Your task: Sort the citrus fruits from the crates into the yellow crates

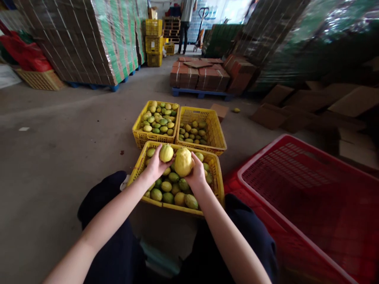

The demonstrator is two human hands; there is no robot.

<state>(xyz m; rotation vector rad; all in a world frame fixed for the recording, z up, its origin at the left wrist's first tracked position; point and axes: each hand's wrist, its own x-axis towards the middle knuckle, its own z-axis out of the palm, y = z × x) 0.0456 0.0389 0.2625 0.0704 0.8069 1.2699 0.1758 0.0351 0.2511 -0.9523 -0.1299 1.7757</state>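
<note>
My left hand (155,165) is closed around a smaller yellow-green lemon (166,153). In my right hand (197,172) is a larger, bumpy yellow lemon (183,162), held right beside the first one. Both hands are above the near yellow crate (219,183), which holds many green and yellow lemons (166,186). Behind it stand two more yellow crates. The left crate (139,136) is heaped with yellow and green lemons, while the right crate (217,130) has fruit lying low inside.
A large red crate (266,157) stands close on my right. Flattened cardboard (314,102) lies beyond it, and a loose lemon (236,110) is on the floor. Bundled cartons (198,75) sit on a blue pallet ahead. A person (185,23) stands far back near a pallet jack (201,29).
</note>
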